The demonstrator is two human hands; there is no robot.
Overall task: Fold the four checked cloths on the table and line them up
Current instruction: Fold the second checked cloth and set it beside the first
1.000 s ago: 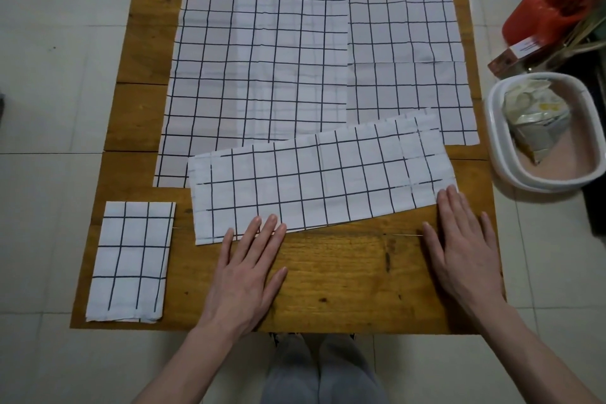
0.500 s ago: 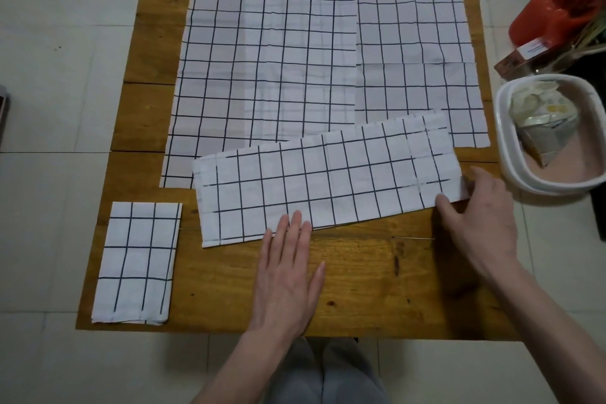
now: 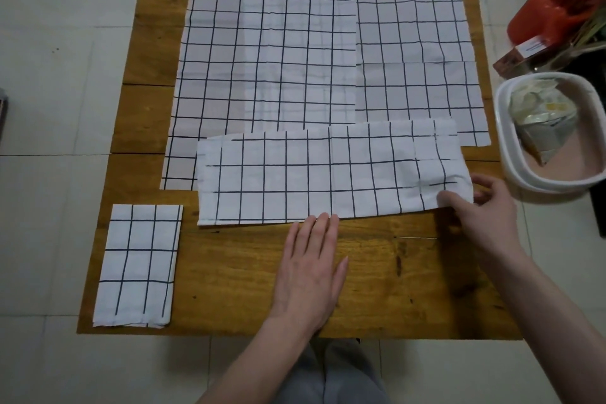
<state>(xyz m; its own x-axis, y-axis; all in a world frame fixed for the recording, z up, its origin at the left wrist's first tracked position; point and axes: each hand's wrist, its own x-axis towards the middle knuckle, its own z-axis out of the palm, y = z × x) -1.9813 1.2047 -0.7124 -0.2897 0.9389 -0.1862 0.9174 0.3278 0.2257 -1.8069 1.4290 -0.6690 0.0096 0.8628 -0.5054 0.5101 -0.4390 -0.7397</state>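
Fingers of the left hand (image 3: pixel 310 272) lie flat and together on the table (image 3: pixel 229 279), palm down, their tips just touching the near edge of the folded strip of checked cloth (image 3: pixel 331 174). The right hand (image 3: pixel 482 216) pinches that strip's near right corner, thumb on top, fingers curled behind the edge, forearm angling in from the right. Beyond both hands, two more checked cloths lie open: a large cloth (image 3: pixel 262 75) ahead of the left hand and a smaller cloth (image 3: pixel 416 62) ahead of the right. A folded cloth (image 3: pixel 137 266) sits well left of the left hand. A white basin (image 3: pixel 511 174) stands just right of the right hand.
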